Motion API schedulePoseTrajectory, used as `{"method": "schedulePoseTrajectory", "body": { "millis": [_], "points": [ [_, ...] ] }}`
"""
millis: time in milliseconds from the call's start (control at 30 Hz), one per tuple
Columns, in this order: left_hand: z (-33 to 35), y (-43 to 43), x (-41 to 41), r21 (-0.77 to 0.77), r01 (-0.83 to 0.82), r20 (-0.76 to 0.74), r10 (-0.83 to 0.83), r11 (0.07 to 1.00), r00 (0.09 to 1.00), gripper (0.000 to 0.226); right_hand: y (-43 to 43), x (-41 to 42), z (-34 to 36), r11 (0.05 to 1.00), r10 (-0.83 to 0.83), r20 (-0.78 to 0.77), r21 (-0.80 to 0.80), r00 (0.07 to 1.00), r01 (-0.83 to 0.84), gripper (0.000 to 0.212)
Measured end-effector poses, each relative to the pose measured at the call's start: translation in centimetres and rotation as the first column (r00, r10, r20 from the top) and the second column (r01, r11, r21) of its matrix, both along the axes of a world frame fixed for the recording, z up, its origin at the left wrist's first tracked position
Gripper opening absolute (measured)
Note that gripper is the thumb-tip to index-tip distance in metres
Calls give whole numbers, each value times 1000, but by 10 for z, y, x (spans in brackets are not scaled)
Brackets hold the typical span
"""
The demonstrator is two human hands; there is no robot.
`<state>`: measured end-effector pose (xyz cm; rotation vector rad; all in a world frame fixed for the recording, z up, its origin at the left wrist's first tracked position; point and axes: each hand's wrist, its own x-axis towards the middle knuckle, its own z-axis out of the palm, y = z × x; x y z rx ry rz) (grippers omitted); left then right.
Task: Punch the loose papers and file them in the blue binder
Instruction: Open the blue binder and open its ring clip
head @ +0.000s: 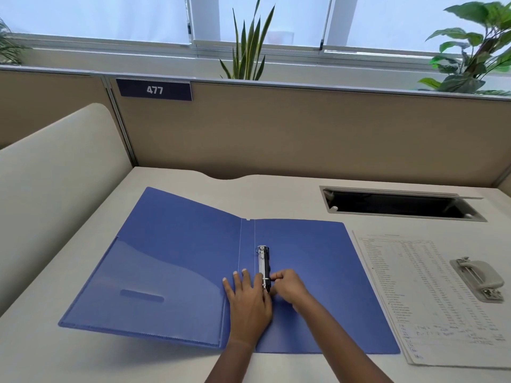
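The blue binder lies open and flat on the pale desk, in the lower middle of the frame. Its left cover has a clear pocket, and its right cover carries the metal ring mechanism just right of the spine folds.

The left hand rests flat on the binder, directly left of the mechanism. Its fingers are straight and a little spread, and they hold nothing; the finger nearest the mechanism touches its side. The right hand comes from the lower right. Its fingers are curled, and the fingertips pinch the lower end of the ring mechanism, near the lower ring. Whether the rings stand open or closed is too small to tell.

The loose papers lie in a stack at the right of the frame, just beside the right edge of the binder. They are printed with dense tables. The grey hole punch sits on top of this stack, toward its right side.

Behind the papers, in the upper right part of the desk, there is a dark cable opening with a raised lid. A beige partition stands behind the desk and bears a dark sign with "477".
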<state>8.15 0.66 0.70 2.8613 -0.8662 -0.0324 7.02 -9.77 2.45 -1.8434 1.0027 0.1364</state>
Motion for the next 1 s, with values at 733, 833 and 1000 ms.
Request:
{"method": "schedulePoseTrajectory", "body": {
  "millis": [733, 833, 1000],
  "points": [
    [-20, -6, 12, -30, 29, -106, -32, 999, 994, 51, -7, 23, 21, 965, -135, -57, 221, 989, 144, 27],
    [-15, -7, 12, -68, 22, -116, -29, 997, 993, 49, -7, 24, 23, 944, -175, -81, 268, 981, 191, 25],
    [-7, -13, 15, 25, 9, -173, -4, 1000, 985, 50, -9, 24, 29, 900, -208, -92, 371, 974, 227, 23]
  ]
}}
